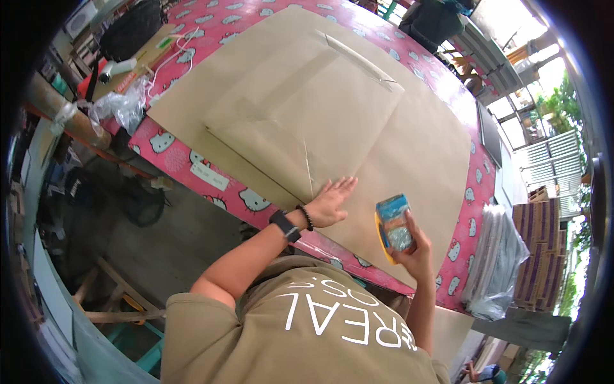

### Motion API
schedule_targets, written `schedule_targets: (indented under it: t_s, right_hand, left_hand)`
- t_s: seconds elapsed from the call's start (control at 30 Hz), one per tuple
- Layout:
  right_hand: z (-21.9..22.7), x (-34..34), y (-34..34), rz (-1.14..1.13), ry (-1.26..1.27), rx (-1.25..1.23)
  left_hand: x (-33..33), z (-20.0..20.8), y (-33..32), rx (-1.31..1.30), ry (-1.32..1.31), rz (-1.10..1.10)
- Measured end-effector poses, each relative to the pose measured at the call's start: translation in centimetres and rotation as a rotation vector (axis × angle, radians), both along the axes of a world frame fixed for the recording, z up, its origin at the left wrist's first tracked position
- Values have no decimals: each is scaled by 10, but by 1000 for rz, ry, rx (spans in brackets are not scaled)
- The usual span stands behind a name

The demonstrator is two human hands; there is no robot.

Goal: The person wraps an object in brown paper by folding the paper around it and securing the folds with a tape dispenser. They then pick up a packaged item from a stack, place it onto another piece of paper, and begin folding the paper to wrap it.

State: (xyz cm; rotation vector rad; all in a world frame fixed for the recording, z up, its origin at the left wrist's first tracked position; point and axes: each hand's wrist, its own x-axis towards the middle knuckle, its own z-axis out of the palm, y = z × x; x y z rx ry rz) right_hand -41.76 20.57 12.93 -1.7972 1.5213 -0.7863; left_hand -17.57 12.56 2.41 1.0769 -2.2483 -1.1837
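A flat parcel of brown paper (307,96) lies on a larger sheet of brown kraft paper (422,147). Shiny clear tape shows along the parcel's near corner, and a pale strip (358,61) runs along its far edge. My left hand (331,203) rests flat beside that near corner, fingers stretched out, holding nothing. Over the sheet to the right, my right hand (419,253) grips a blue and yellow pack (395,224) with an orange band and a silvery lower part. Its exact kind I cannot make out.
Under the paper is a table with a pink patterned cover (163,144). A small white label (209,176) lies near its left edge. Crumpled clear plastic (125,105), a white cable and a black bag (131,29) sit far left. Plastic-wrapped sheets (492,262) and stacked cartons (534,249) stand right.
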Motion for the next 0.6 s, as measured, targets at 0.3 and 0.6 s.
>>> schedule_targets:
  t_s: [0.3,0.6]
  right_hand:
    - [12,76,-11,314,10,-157]
    - [27,121,-46,374,64,19]
  left_hand:
    - [73,84,-1,758,549,161]
    - [106,60,-8,612,647,446]
